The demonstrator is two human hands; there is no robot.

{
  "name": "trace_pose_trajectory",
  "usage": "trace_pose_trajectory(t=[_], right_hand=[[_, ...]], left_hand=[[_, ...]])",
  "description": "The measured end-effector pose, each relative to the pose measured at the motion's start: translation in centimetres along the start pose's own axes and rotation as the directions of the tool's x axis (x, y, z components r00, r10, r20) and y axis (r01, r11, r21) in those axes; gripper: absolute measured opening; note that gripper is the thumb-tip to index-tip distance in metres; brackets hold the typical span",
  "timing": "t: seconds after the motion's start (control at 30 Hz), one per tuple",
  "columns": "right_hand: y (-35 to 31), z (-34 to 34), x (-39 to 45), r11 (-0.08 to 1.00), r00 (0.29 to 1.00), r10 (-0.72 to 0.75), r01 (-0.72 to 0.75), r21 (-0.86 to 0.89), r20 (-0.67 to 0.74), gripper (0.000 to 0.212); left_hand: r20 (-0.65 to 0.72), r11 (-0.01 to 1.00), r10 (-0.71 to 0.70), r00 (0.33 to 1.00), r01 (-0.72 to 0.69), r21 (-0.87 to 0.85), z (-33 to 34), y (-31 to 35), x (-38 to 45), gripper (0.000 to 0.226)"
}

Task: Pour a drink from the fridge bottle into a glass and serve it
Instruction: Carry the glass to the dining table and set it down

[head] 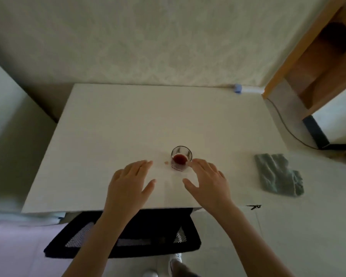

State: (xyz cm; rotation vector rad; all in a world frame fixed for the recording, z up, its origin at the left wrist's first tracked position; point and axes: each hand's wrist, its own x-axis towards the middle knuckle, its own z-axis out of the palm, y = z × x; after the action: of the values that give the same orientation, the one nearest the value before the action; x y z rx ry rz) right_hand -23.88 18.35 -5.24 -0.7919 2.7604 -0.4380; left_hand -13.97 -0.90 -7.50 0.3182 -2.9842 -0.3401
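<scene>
Head view: glass (pixel 181 158) stands served on desk (pixel 116 120); both hands (pixel 128 181) (pixel 207 181) flat, fingers (pixel 143 165) spread, holding nothing.

left hand (pixel 131 179): we spread it flat, left of the glass (pixel 181 158) | right hand (pixel 205 181): fingers straight, tips perhaps touching the glass

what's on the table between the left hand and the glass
In the head view, a small brownish drop sits on the white table between the left hand and the glass.
</scene>
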Motion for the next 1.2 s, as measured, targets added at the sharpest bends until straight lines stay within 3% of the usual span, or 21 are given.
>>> trace_pose_trajectory(t=[0.33, 0.73, 1.2], right_hand=[[3.3, 4.0, 7.9, 0.995, 0.979, -0.095, 0.098, -0.011, 0.179, 0.064], [4.6, 7.6, 12.4, 0.998, 0.953, -0.057, 0.062, -0.004, 0.297, 0.086], [3.9, 7.4, 12.8, 0.994, 0.968, -0.088, 0.071, 0.080, 0.233, 0.063]], left_hand=[[0.102, 0.982, -0.184, 0.978, 0.187, -0.012, 4.0, 0.1, 2.7, 0.048], [0.105, 0.963, -0.267, 0.958, 0.270, -0.010, 4.8, -0.4, 4.2, 0.049], [0.045, 0.952, -0.307, 0.951, 0.307, 0.011, 3.4, -0.7, 2.0, 0.050]])
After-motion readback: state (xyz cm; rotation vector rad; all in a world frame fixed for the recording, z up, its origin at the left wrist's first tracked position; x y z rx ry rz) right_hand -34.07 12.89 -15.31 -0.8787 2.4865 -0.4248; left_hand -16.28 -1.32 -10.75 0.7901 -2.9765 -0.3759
